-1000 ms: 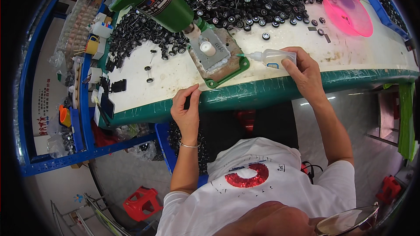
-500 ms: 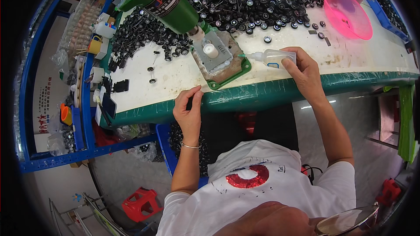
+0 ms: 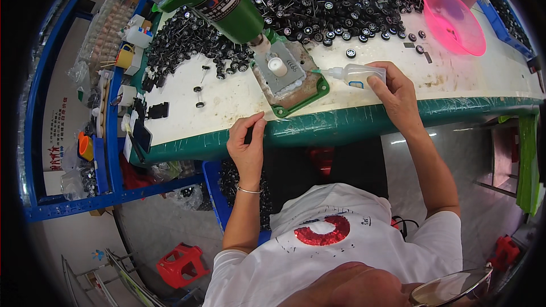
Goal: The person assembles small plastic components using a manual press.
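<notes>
Right hand [image 3: 401,99]: between 3 and 4 o'clock from the metal base of the press, grasping a squeeze bottle, thumb on its near side and fingers wrapped around the rear end.
Left hand [image 3: 246,142]: at 7 o'clock from the base, by the padded table edge; fingers curled, thumb and forefinger brought close together. Whether something tiny sits between them, I cannot tell.
Worktable [image 3: 222,101]: pale top, green wrapped edge running from 8 round to 3 o'clock on the near side.
Wheel heap [image 3: 335,5]: black toy-like wheels, many on thin axles, spread from 10 o'clock through 12 to about 1.
Green press [image 3: 224,8]: head at 10 to 11 o'clock, its ram leaning over the base, which carries a grey plate [image 3: 289,82].
Pink bowl [image 3: 472,29]: at 2 o'clock, well apart from the base.
Squeeze bottle [image 3: 355,72]: translucent, lying nearly level in the grip at 3 o'clock, nozzle toward 9, greenish tip at the base's right edge; contact cannot be judged.
White round piece [image 3: 277,66]: upright on the grey plate.
Axle with two wheels [image 3: 198,97]: between 8 and 9 o'clock.
Single wheel [image 3: 351,53]: between 2 and 3 o'clock, just beyond the bottle.
</notes>
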Available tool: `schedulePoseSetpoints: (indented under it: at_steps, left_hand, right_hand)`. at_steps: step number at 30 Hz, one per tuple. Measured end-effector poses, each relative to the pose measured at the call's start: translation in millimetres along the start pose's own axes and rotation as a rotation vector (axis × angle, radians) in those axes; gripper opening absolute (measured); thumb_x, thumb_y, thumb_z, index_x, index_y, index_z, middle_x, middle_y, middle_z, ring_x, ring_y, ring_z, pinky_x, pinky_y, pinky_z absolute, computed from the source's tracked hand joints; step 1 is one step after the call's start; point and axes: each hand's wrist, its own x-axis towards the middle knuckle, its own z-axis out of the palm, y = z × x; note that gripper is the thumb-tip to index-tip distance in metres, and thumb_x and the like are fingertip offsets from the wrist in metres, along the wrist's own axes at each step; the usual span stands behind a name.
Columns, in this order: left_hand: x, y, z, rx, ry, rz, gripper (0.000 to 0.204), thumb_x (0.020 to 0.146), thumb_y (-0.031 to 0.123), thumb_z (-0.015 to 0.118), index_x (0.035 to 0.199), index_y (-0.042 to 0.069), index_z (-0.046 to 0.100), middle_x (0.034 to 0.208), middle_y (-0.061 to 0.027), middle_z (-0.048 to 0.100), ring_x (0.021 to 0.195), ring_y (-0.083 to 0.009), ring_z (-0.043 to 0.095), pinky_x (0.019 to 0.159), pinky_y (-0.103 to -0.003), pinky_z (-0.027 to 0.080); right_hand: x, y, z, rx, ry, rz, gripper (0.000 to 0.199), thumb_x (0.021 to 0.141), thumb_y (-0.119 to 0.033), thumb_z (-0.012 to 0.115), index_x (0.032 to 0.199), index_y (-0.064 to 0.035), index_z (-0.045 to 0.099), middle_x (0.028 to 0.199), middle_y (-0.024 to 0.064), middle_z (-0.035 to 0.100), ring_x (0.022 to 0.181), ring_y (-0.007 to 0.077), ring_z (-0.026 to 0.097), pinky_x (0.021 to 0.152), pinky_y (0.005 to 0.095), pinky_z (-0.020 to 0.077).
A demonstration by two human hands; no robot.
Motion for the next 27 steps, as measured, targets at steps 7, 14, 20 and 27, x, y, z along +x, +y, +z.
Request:
schedulePoseSetpoints:
  at_steps: [7,14,20,27]
  left_hand:
    - [-1,-1,0,0.021,0.002,0.011,0.011,0.087,0.005,0.070,0.097,0.003,0.073,0.083,-0.0041,0.067,0.080,-0.0146,0.060,0.078,-0.026,0.045]
    - [-1,-1,1,0.024,0.004,0.005,0.011,0.087,0.005,0.071,0.097,0.004,0.073,0.084,-0.0043,0.067,0.081,-0.0152,0.060,0.079,-0.027,0.046]
    - [-1,-3,0,0.033,0.005,0.013,0.011,0.086,0.005,0.071,0.097,0.004,0.074,0.084,-0.0047,0.067,0.081,-0.0158,0.060,0.079,-0.027,0.046]
    - [0,-2,0,0.039,-0.005,0.036,0.012,0.088,0.003,0.070,0.099,0.001,0.073,0.085,-0.0032,0.066,0.081,-0.0119,0.059,0.076,-0.023,0.045]
  right_hand:
    - [7,-6,-2,-0.060,-0.042,0.011,0.032,0.092,-0.025,0.066,0.113,-0.0002,0.062,0.086,0.0039,0.064,0.075,0.0079,0.055,0.067,0.0237,0.0456]
    - [15,-8,-4,-0.082,-0.059,-0.018,0.034,0.092,-0.026,0.066,0.113,0.0007,0.062,0.084,0.0039,0.064,0.073,0.0075,0.054,0.065,0.0239,0.0442]
    - [18,-7,-3,-0.069,-0.061,-0.025,0.033,0.092,-0.025,0.066,0.113,0.0007,0.061,0.083,0.0038,0.063,0.073,0.0074,0.054,0.064,0.0234,0.0433]
    - [17,-9,-2,-0.080,-0.045,-0.052,0.032,0.092,-0.024,0.066,0.112,0.0005,0.062,0.080,0.0031,0.062,0.071,0.0069,0.052,0.063,0.0234,0.0426]
